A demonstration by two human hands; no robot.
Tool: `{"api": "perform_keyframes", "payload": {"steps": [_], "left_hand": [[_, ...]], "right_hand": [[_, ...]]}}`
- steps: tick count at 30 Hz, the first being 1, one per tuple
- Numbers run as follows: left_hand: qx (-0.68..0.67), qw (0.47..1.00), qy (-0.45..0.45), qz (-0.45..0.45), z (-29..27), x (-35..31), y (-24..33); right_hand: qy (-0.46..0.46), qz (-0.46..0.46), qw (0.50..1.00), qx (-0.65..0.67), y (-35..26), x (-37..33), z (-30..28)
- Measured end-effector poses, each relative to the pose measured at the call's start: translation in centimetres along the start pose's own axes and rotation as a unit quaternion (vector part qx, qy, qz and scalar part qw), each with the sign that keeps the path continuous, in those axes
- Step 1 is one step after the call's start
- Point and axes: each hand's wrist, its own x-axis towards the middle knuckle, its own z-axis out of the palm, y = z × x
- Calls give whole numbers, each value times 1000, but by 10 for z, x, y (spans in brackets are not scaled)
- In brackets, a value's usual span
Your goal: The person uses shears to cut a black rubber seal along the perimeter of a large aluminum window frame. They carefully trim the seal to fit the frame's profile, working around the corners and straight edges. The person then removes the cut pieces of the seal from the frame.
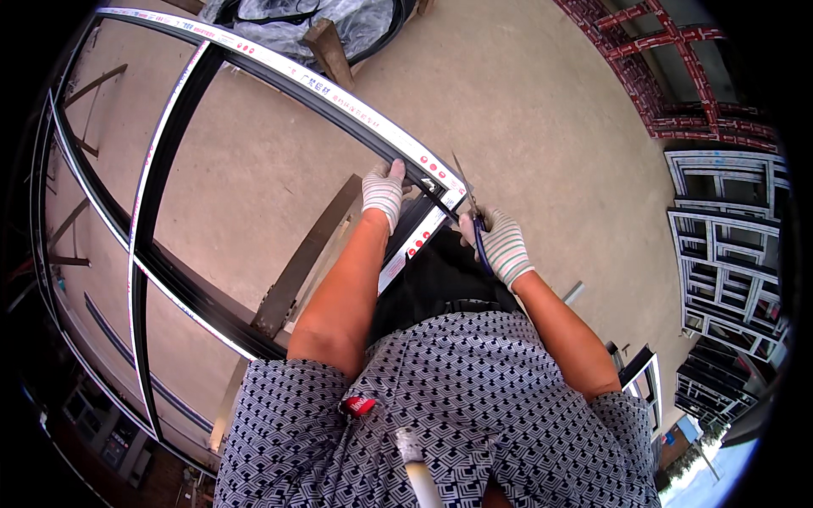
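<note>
A large window frame (356, 106) with dark profiles and white printed protective film stretches in front of me. Its near right corner is between my hands. My left hand (384, 193), in a white striped glove, is closed at the frame's inner edge, thumb on top, on a black rubber strip (434, 201). This strip runs along the profile and over the corner toward my right hand (501, 245), gloved alike. That hand grips scissors (480, 241) with dark blue handles, their blades pointing up and away beside the corner. The strip's end is hidden at my right fingers.
Wooden supports (313, 245) stand beneath the frame. Beyond it are a wooden post (329, 52) and a dark tub (391, 30) with clear plastic. Red-wrapped frames (652, 76) and white-filmed frames (724, 254) line the right side. A lit cigarette (417, 470) juts up at the bottom.
</note>
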Motion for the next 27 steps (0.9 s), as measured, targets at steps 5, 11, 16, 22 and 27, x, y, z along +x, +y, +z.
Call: {"api": "perform_keyframes", "payload": {"steps": [5,11,16,22,27], "left_hand": [[60,997,12,-37,5,-9,15],[24,997,-53,-51,0,-5,4],[126,989,-68,-33,-1,3,-9],[64,991,-103,-63,0,-7,3],[199,977,-80,7,2,-10,-11]], "right_hand": [[-6,2,999,-31,2,4,-1],[0,-6,1000,-8,-4,6,-2],[6,5,1000,-24,-10,5,-1],[-1,14,1000,-19,-15,6,-4],[6,9,1000,-18,-3,12,-1]]}}
